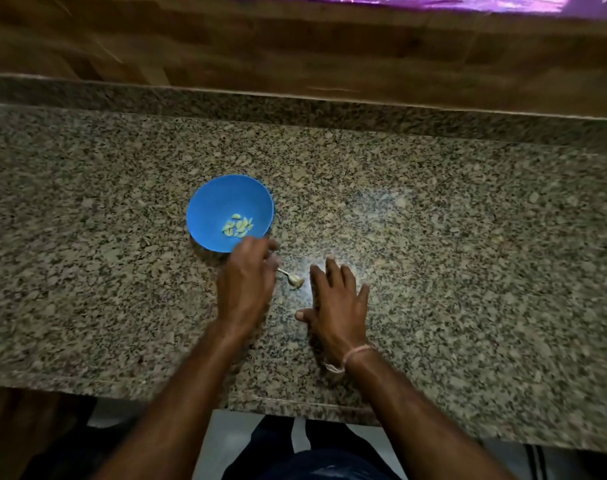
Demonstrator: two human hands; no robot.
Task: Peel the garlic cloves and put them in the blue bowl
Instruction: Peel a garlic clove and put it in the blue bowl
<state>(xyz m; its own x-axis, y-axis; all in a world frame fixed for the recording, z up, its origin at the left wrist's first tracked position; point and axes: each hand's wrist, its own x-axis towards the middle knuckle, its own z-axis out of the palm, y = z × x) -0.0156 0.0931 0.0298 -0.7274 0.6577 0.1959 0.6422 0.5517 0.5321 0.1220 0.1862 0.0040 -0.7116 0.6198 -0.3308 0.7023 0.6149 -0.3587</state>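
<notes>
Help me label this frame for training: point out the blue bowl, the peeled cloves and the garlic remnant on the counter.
blue bowl (212, 197): head view, bare inner wall.
peeled cloves (238, 225): head view, middle of the pile.
garlic remnant (295, 280): head view, its pale bulb end.

The bowl (226, 202) stood on the worktop (468, 237), left of its middle and about midway between its front and back edges. A small heap of peeled cloves (238, 225) lay inside the bowl, on the side nearer the front edge. The left hand (248, 278) was just in front of the bowl, at its front-right rim. The right hand (338, 306) lay on the worktop to the right of the left hand, apart from it. Between the two hands, on the worktop, lay a garlic remnant with a stalk (293, 278), nearer the left hand. Behind the worktop's back edge rose a raised ledge (329, 112), and behind that a wall panel (295, 46).
</notes>
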